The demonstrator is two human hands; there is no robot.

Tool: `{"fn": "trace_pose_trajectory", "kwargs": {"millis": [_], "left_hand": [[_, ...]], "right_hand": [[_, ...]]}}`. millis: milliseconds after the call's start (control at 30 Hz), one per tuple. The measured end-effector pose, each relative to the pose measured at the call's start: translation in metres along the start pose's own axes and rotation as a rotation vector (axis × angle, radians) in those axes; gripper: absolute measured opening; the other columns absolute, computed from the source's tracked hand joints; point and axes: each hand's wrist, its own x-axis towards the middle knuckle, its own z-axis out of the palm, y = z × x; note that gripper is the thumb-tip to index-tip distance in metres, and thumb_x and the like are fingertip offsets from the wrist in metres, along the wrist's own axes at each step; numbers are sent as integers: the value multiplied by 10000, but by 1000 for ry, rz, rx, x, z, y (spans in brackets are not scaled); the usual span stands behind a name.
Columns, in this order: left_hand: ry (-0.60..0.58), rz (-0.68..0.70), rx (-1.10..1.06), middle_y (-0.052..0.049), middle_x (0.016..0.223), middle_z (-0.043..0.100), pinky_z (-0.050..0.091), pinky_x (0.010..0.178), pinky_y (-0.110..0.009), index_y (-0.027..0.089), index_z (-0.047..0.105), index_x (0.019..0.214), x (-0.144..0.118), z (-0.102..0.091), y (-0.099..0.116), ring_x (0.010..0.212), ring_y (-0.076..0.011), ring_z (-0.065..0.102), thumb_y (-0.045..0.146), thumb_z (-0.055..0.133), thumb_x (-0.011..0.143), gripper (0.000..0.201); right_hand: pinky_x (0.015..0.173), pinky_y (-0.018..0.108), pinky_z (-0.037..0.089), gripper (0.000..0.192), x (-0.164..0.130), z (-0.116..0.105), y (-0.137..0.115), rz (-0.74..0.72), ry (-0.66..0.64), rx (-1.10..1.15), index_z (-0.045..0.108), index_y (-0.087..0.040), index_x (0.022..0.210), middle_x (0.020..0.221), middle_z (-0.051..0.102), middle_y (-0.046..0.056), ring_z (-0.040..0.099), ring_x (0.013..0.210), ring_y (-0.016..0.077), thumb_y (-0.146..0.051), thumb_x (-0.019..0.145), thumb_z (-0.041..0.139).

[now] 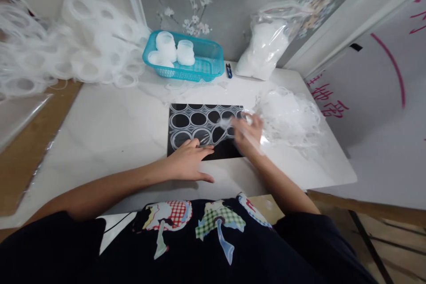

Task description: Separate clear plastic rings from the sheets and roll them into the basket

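Note:
A translucent plastic sheet with rows of ring shapes [199, 119] lies on a black mat [226, 152] in the middle of the table. My left hand [188, 162] rests on the near left part of this sheet, fingers stretched out and thumb apart. Over the mat's right side, my right hand [248, 135] is closed and smeared by motion. A thin clear plastic strip [251, 140] runs from the sheet up into its fingers and trails over the wrist. Part of the sheet by the right fingers is lifted and blurred.
Behind the mat stands a blue plastic basket [208, 67] holding stacks of white translucent discs. Small blue snips [229, 71] lie beside a bag of white material [264, 49]. Plastic scraps [288, 115] are heaped at right; ring-holed sheets [96, 44] pile up at left.

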Motion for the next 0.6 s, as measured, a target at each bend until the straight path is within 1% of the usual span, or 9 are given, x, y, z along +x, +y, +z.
{"fn": "trace_pose_trajectory", "kwargs": {"millis": [33, 67, 100, 133, 200, 267, 300, 400, 600], "left_hand": [[-2, 18, 8, -84, 1460, 485, 366, 907, -378, 199, 505, 1386, -1, 0, 0, 1098, -312, 494, 742, 599, 746, 844], [2, 44, 18, -81, 1466, 479, 361, 919, -388, 204, 511, 1383, -4, 0, 0, 1106, -315, 493, 729, 597, 760, 820], [12, 76, 30, -76, 1466, 479, 358, 926, -396, 209, 520, 1375, -7, 1, -1, 1107, -315, 495, 713, 593, 778, 785], [25, 111, 43, -71, 1462, 485, 357, 927, -400, 213, 532, 1363, -10, 2, -2, 1105, -312, 499, 693, 587, 799, 742], [65, 167, 73, -67, 1433, 519, 361, 908, -387, 213, 554, 1335, -19, 5, -5, 1096, -296, 512, 636, 564, 858, 638], [121, 168, 115, -73, 1367, 579, 365, 884, -367, 203, 561, 1320, -28, 8, -11, 1076, -273, 524, 584, 515, 917, 557], [148, 145, 138, -76, 1324, 608, 368, 871, -359, 199, 558, 1322, -32, 9, -14, 1057, -262, 529, 567, 488, 939, 536], [202, 68, 189, -78, 1244, 650, 377, 850, -349, 198, 550, 1329, -40, 14, -23, 999, -241, 526, 559, 429, 970, 523], [219, 55, 235, -81, 1311, 613, 374, 829, -347, 192, 552, 1320, -42, 23, -27, 983, -242, 521, 562, 372, 987, 530]], "right_hand": [[1052, 567, 347, 202, 12, -1, 3, 89, 155, -5, 683, -255, 929, 902, 693, 62, 558, 1144, 290, -248, 950, 483], [1031, 557, 370, 221, 21, -1, 2, 138, 254, 12, 678, -239, 930, 921, 685, 75, 551, 1136, 290, -276, 963, 463], [1014, 543, 389, 225, 26, 1, -1, 135, 261, 45, 678, -234, 918, 930, 685, 80, 546, 1128, 290, -294, 964, 466], [998, 525, 407, 212, 27, 4, -7, 101, 195, 96, 680, -238, 896, 925, 691, 77, 548, 1114, 289, -301, 956, 486], [966, 488, 439, 171, 16, 15, -23, 3, -66, 222, 687, -259, 841, 880, 709, 57, 567, 1074, 282, -293, 928, 543], [934, 457, 468, 155, -2, 28, -36, 0, -276, 352, 693, -268, 821, 837, 715, 46, 588, 1046, 274, -303, 913, 574], [928, 451, 473, 152, -10, 33, -41, 24, -337, 404, 698, -268, 825, 825, 715, 45, 593, 1043, 273, -317, 910, 582], [963, 469, 450, 160, -26, 40, -44, 100, -419, 483, 715, -265, 856, 846, 720, 51, 591, 1085, 280, -362, 901, 596], [1026, 518, 377, 137, -26, 38, -40, 130, -468, 467, 725, -278, 870, 954, 740, 52, 572, 1145, 295, -365, 890, 621]]}}
